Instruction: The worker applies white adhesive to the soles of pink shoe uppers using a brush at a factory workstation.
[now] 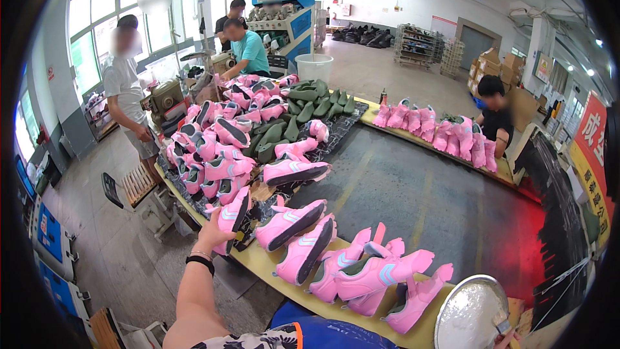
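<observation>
My left hand (pixel 210 238) reaches out to the left, its fingers closed around the heel part of a pink shoe (pixel 231 214). This shoe has pale blue stripes and a dark sole, and it stands tilted at the table's left edge. Other pink shoes (pixel 307 251) stand in a row along the near yellow table edge (pixel 261 265). At the lower right, a round pan (pixel 468 313) holds a white, paste-like substance, with a brush (pixel 502 324) at its right side. Only a skin-coloured sliver, perhaps my right hand, shows beside the brush handle; its fingers cannot be made out.
Pink shoes (pixel 223 132) and dark green shoe forms (pixel 316 100) are heaped at the back left. A dark belt (pixel 400 181) fills the middle. More pink shoes (pixel 439 130) line the far edge, by a seated person (pixel 496 116). Other people work near machines (pixel 281 16) behind.
</observation>
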`<move>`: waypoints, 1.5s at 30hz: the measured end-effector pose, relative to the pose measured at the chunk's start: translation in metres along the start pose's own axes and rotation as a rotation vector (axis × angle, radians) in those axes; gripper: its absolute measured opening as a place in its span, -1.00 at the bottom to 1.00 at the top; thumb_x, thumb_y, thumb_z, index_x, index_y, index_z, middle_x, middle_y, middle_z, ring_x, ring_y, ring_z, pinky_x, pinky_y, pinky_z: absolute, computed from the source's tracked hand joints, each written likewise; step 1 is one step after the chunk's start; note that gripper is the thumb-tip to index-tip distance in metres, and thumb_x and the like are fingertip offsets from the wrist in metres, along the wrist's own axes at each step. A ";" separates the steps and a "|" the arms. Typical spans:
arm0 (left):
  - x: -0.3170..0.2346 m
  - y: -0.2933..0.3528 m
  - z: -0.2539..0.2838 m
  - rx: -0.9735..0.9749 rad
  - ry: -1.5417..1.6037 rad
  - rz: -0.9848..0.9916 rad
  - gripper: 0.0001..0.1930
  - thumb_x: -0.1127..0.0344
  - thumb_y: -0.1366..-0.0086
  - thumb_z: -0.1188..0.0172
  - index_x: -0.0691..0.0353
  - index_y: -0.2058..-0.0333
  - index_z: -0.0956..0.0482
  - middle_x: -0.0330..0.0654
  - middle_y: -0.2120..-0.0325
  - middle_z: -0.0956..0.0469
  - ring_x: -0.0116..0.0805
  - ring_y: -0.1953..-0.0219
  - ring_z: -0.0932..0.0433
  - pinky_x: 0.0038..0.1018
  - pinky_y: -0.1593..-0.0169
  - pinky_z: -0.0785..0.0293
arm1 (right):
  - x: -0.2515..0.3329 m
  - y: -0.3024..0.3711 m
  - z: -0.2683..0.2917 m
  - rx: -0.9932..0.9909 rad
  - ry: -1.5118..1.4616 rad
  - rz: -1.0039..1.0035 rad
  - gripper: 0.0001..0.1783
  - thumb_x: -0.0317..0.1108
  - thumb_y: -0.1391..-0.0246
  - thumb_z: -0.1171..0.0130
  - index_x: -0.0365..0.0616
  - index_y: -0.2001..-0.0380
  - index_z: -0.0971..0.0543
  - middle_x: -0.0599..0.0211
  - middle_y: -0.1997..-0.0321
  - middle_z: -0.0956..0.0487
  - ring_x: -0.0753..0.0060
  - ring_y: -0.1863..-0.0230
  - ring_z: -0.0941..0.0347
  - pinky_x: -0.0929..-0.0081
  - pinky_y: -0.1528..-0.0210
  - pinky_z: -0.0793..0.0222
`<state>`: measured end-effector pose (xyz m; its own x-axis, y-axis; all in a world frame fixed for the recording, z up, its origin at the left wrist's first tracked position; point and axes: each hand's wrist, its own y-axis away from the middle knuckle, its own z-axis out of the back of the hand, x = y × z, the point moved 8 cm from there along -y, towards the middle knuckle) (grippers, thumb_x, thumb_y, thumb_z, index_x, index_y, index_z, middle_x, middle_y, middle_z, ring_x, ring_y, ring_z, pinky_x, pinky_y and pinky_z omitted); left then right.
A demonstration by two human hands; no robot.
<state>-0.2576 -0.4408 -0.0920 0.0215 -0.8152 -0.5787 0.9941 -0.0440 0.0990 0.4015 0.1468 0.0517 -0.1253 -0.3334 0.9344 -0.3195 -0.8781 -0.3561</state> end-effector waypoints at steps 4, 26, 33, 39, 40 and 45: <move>0.013 0.020 -0.018 -0.125 0.135 0.120 0.12 0.02 0.19 -0.46 0.01 -0.40 -0.11 0.19 -0.15 -0.45 0.07 -0.21 -0.46 -0.21 -0.23 -0.39 | 0.017 -0.001 -0.002 -0.135 -0.076 0.279 -0.64 -0.26 -0.20 -0.32 -0.46 0.22 -0.62 0.06 0.26 -0.65 0.30 0.29 -0.51 0.36 0.23 -0.49; -0.275 0.162 -0.045 0.831 1.581 -0.212 -0.16 0.04 -0.10 -0.24 0.36 -0.29 -0.23 0.08 -0.16 -0.43 0.00 -0.17 -0.45 -0.15 -0.26 -0.34 | -0.078 0.005 0.015 0.098 -0.430 -0.406 -0.75 -0.27 -0.25 -0.26 -0.22 0.15 -0.55 0.35 0.29 -0.59 0.52 0.37 -0.55 0.56 0.28 -0.53; -0.353 0.292 -0.130 1.380 1.209 -0.146 -0.09 0.07 -0.07 -0.22 0.46 -0.33 -0.14 0.11 -0.20 -0.39 0.00 -0.17 -0.45 -0.24 -0.28 -0.33 | -0.077 0.016 0.007 0.264 0.415 -0.018 -0.72 -0.30 -0.02 -0.39 -0.27 0.31 -0.58 0.15 0.46 -0.63 0.32 0.41 -0.62 0.41 0.32 -0.51; -0.405 0.365 -0.173 1.623 0.659 -0.182 -0.05 0.17 -0.06 -0.21 0.42 -0.39 -0.04 0.07 -0.26 -0.34 -0.19 -0.24 -0.42 -0.39 -0.29 -0.31 | -0.088 0.014 -0.001 0.354 0.790 0.161 -0.74 -0.28 0.01 -0.41 -0.22 0.39 -0.58 0.04 0.43 -0.63 0.03 0.35 -0.62 0.26 0.28 -0.51; -0.410 0.370 -0.176 1.613 0.598 -0.187 -0.04 0.18 -0.05 -0.21 0.42 -0.40 -0.02 0.06 -0.27 -0.33 -0.20 -0.25 -0.41 -0.40 -0.30 -0.30 | -0.097 0.013 -0.003 0.397 0.771 0.082 -0.74 -0.28 0.02 -0.41 -0.22 0.38 -0.59 0.05 0.43 -0.63 0.04 0.36 -0.62 0.27 0.28 -0.50; -0.426 0.386 -0.184 1.675 0.496 -0.194 -0.02 0.22 -0.04 -0.20 0.40 -0.41 0.01 0.03 -0.30 -0.29 -0.22 -0.29 -0.35 -0.42 -0.32 -0.24 | -0.103 -0.003 0.011 0.335 0.271 -0.116 -0.72 -0.28 0.05 -0.43 -0.24 0.35 -0.61 0.06 0.44 -0.64 0.05 0.37 -0.62 0.29 0.29 -0.50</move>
<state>0.1368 -0.0039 0.0440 0.2710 -0.5040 -0.8201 -0.1769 -0.8636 0.4722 0.4259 0.1796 -0.0437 -0.3628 -0.1635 0.9174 -0.0292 -0.9820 -0.1866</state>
